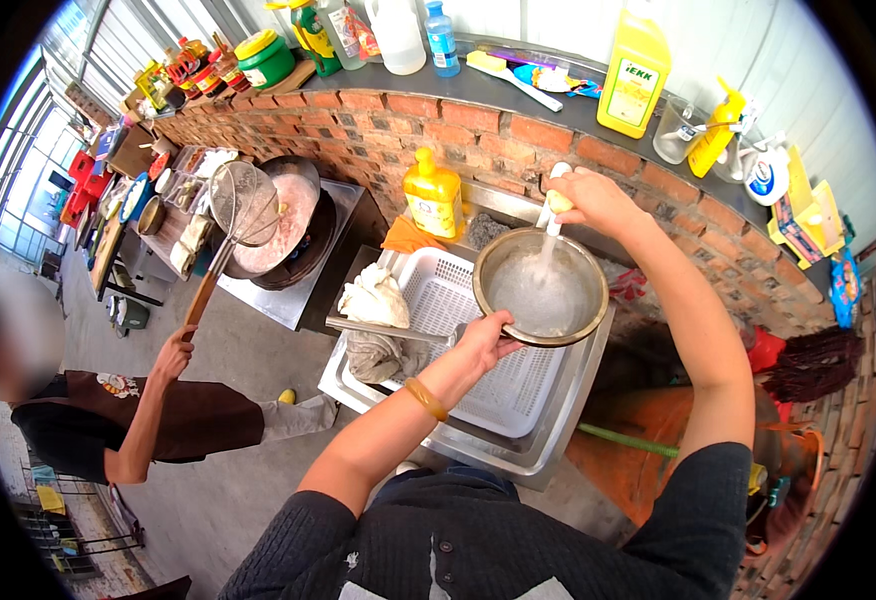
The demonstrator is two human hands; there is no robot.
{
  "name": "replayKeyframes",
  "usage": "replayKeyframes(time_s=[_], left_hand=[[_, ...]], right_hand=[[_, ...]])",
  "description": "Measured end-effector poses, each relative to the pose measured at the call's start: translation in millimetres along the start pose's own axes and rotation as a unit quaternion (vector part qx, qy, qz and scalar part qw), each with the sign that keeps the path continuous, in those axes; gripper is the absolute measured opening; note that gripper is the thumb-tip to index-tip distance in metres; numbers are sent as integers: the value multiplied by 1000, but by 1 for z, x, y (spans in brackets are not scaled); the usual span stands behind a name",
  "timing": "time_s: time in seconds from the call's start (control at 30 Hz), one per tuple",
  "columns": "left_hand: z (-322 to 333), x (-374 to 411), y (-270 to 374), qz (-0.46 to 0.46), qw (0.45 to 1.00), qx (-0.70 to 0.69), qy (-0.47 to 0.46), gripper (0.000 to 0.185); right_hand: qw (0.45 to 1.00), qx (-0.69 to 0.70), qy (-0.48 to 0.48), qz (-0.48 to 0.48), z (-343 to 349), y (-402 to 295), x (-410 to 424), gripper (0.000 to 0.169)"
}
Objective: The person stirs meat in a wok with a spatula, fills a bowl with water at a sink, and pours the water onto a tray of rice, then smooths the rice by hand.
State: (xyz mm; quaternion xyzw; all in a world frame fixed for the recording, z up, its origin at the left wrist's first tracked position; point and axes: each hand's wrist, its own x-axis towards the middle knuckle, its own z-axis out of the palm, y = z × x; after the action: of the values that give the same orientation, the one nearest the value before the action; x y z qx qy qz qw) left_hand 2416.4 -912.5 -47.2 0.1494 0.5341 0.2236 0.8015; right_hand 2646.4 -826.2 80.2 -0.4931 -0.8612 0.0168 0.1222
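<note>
My left hand (pixel 487 341) grips the near rim of a round metal bowl (pixel 483 296), thumb over the edge. Water (pixel 548 259) falls into the bowl from a white faucet (pixel 559 171), and liquid covers the bottom. My right hand (pixel 595 199) is closed around the faucet's upper part; its exact grip on the handle is partly hidden. Below the bowl, a white perforated plastic basket (pixel 513 420) sits in a stainless steel sink (pixel 532 465). Greyish cloths (pixel 382 356) and a cream cloth (pixel 374 292) lie at the basket's left side, by a metal bar (pixel 385 328).
On the left, a co-worker's hand (pixel 174 354) holds a wire skimmer (pixel 243 202) over a wok (pixel 288 217) of pale liquid on a stove. A yellow bottle (pixel 434 199) stands behind the basket. Bottles and a brush (pixel 513 79) line the brick wall's ledge (pixel 438 84).
</note>
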Motion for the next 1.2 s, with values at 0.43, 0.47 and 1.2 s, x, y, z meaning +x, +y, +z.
replayKeyframes(time_s=[0.43, 0.47, 1.2], left_hand=[[-19, -17, -6, 62, 998, 23, 5, 44], [-31, -22, -7, 62, 998, 23, 1, 43], [-499, -414, -238, 238, 896, -265, 264, 41]], right_hand=[[970, -192, 134, 68, 19, -20, -1, 40], [966, -204, 142, 76, 21, -26, 1, 39], [931, -16, 253, 263, 337, -269, -92, 53]])
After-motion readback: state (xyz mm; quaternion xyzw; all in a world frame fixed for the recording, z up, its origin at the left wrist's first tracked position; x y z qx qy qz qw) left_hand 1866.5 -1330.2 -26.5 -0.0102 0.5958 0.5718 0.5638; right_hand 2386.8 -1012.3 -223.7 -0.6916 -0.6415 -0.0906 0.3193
